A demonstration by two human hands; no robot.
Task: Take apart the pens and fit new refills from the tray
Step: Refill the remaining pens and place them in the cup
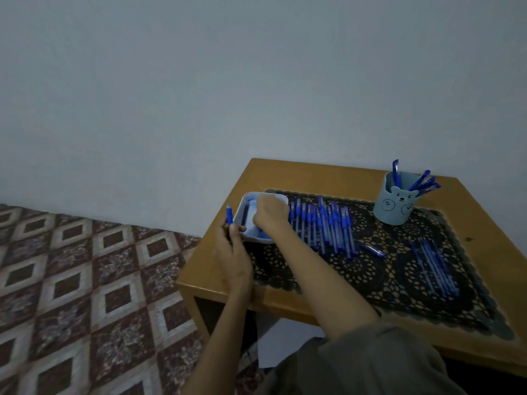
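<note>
A blue pen point(229, 214) stands straight up just left of the white tray point(281, 198) at the left end of the table point(328, 173), held low down in the curled fingers of the left hand point(232, 252), while the right hand point(271, 214) reaches into the tray, fingers bent down, hiding whether it holds anything.

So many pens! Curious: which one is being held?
The blue pen upright in the left hand, beside the tray; others lie on the mat or fill the cup.
</note>
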